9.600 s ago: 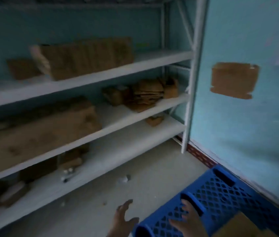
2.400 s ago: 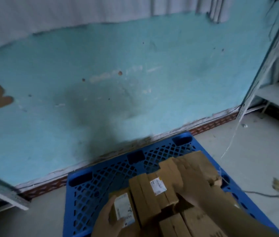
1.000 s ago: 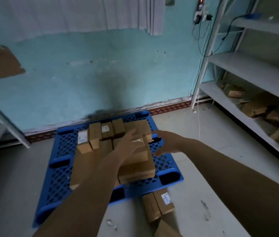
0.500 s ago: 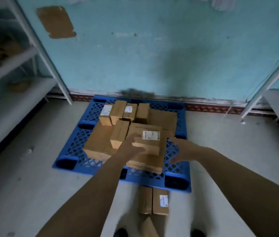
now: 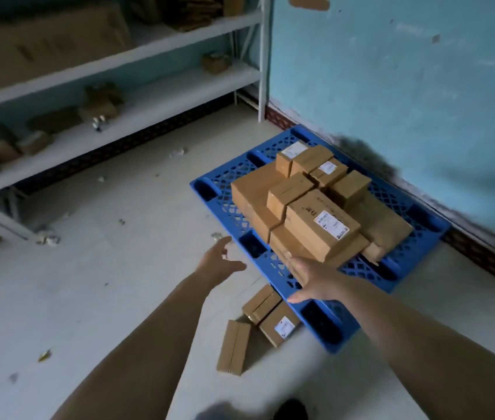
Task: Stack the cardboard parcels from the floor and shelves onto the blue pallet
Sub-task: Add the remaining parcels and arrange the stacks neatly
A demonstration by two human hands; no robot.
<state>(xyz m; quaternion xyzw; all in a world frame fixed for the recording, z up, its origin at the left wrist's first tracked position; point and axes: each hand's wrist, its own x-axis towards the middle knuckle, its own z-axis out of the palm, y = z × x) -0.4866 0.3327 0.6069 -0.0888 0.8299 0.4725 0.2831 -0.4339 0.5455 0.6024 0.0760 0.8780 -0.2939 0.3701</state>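
You are holding both arms out in front of you over the floor (image 5: 95,292), and both hands are empty: your left hand (image 5: 220,262) is hanging above the bare floor just beside the near-left edge of the blue pallet (image 5: 416,218), fingers spread and relaxed, gripping nothing, while your right hand (image 5: 310,278) is hovering over the pallet's near edge, palm turned inward, fingers straight and loosely together, touching no box as far as can be seen. The pallet is lying on the floor against the turquoise wall (image 5: 406,86), and a pile of cardboard boxes (image 5: 319,204) is sitting on it, several small ones resting on top of larger flat ones; the box with the white label (image 5: 322,228) is lying nearest your right hand. Three more small boxes are lying on the floor just beside the pallet's near corner: two side by side (image 5: 270,313), touching the pallet, and one long box (image 5: 234,347) a little apart, closer to you. On your left the white shelves (image 5: 161,98) are carrying more brown boxes (image 5: 101,101), blurred in this view
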